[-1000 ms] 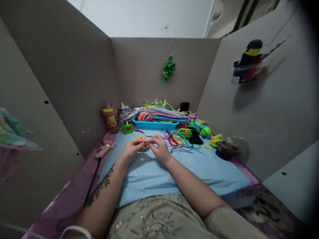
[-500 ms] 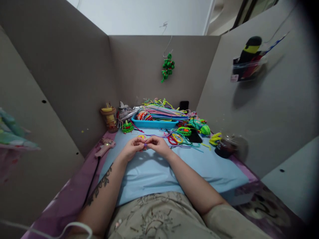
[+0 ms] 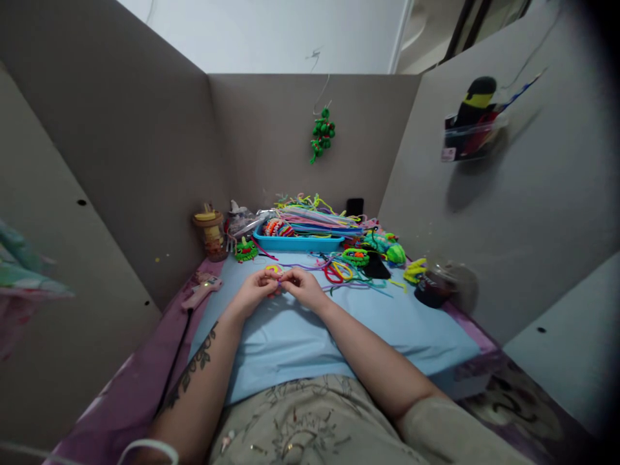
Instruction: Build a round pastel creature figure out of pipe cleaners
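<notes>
Left hand (image 3: 256, 288) and right hand (image 3: 303, 287) meet over the middle of the tabletop (image 3: 300, 345), which has a light-blue cover. Thumb and forefinger of each are drawn together, pinching a small colourful piece (image 3: 274, 267) between them. Purple shows at the fingertips; yellow and pink show just beyond, on the far side. Fingers hide most of it; cannot tell how the colours join, or whether its underside touches the cover.

Loose fuzzy strands (image 3: 339, 272) lie to the right; a blue tray (image 3: 300, 243) with a heap of similar stems (image 3: 322, 223) stands at the far side. Green figure (image 3: 246, 250) left of the tray's near edge; pink glue gun (image 3: 201, 294) at far left.

Handling, judged: very light, soft outside, probably wire-cored, so bendable and shape-holding; little slip. Hard squeezing could flatten the loops. Best hold: fingertip pinch on the purple part, yellow left free.
</notes>
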A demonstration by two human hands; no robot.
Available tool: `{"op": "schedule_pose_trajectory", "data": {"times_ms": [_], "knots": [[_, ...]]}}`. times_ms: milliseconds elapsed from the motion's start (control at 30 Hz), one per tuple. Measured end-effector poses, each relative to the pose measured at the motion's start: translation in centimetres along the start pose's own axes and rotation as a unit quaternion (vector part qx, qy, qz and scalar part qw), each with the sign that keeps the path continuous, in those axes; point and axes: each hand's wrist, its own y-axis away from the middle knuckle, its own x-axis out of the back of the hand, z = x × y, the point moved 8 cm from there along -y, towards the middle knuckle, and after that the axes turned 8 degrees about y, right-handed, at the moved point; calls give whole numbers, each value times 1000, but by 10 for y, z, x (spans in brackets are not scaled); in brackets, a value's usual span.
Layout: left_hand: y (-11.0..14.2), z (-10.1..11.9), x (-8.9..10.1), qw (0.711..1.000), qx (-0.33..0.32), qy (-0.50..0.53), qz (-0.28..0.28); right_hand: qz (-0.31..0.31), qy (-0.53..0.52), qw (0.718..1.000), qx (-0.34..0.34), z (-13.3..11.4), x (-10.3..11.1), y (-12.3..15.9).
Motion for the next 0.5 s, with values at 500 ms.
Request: {"op": "schedule_pose_trajectory", "data": {"times_ms": [500], "knots": [[2, 6, -7, 1000, -15, 1, -20, 15, -40, 999, 11, -3, 6, 1]]}}
